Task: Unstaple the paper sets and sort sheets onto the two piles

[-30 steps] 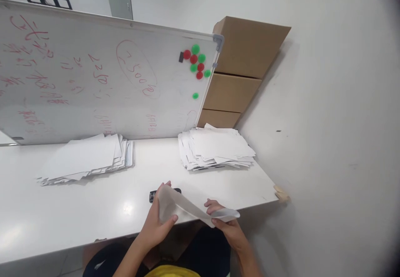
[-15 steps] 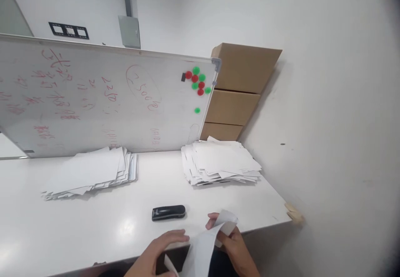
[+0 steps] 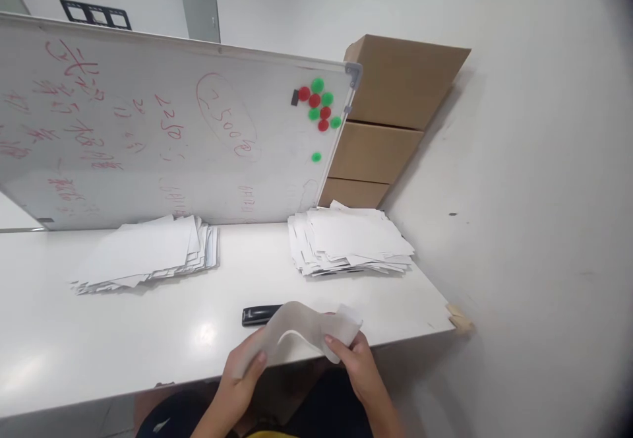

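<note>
Curved sheets of white paper span between my two hands above the table's front edge. My left hand is closed on their left end, thumb on top. At the right end my right hand pinches the paper, its thumb pressing the near face. How many sheets there are I cannot tell. Just behind the paper lies a black stapler, its right part hidden by the sheets.
Two uneven paper stacks, a left one and a right one, lie on the white table. Behind them stands a whiteboard with red writing and magnets. Cardboard boxes are stacked beside it, near the wall.
My left hand has closed on the paper's left end. The sheets, hanging down before, are now raised and stretched between both hands, covering part of the stapler. The view has tilted down slightly.
</note>
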`<state>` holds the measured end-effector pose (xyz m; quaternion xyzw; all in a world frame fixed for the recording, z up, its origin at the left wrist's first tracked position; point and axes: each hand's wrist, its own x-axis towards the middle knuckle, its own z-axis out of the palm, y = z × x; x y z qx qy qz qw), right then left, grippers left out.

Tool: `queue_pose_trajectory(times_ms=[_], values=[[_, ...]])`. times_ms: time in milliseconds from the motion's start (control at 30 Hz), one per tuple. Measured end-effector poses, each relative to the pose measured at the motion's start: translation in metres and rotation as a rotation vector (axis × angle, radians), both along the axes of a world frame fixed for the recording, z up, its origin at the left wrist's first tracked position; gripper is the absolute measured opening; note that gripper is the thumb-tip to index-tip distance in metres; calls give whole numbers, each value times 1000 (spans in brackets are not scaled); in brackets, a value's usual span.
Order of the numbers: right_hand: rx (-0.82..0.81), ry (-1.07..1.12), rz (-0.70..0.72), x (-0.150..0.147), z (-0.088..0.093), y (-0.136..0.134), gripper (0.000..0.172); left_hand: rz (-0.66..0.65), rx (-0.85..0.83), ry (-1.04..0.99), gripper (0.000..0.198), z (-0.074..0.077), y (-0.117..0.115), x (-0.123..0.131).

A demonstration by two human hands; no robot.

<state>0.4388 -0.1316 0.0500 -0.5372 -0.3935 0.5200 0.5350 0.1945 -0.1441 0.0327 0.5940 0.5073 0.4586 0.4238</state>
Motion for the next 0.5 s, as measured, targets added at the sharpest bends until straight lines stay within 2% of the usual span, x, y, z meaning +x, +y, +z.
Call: queue_pose_trajectory(times_ms=[100, 233, 367, 433, 500], values=[[52, 47, 87, 8, 3, -1, 50, 49, -39, -25, 40, 7, 4, -4], [154, 68, 173, 12, 2, 0, 63, 52, -6, -22, 36, 15, 7, -11], [201, 37, 215, 9, -10, 3, 72, -7, 0, -61, 37, 8, 6, -8], [211, 8, 228, 6, -16, 4, 76, 19, -38, -68, 43, 3, 6, -2], [238, -48, 194, 2, -21, 6, 81, 63, -41, -54, 39, 1, 7, 2]])
